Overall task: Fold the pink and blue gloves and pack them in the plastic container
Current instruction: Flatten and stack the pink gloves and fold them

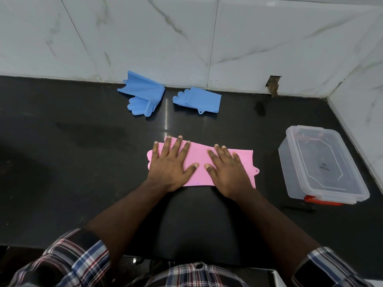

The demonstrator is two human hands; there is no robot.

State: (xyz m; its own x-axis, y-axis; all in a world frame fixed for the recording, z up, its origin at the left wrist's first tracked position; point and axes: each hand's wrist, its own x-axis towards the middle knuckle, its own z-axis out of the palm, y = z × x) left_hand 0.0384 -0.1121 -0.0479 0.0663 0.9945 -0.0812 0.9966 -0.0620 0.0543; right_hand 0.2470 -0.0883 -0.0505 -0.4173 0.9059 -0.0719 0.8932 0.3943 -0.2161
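A pink glove lies flat on the black counter, its fingers pointing left and its cuff to the right. My left hand presses flat on its finger end. My right hand presses flat on its cuff end. Two blue gloves lie near the back wall: a folded one leans partly against the wall, the other lies flat to its right. A clear plastic container with a red clip stands open at the right, with nothing inside it.
White marble-tiled walls close off the counter at the back and on the right. A small hole shows in the wall base. The counter's front edge runs just before my body.
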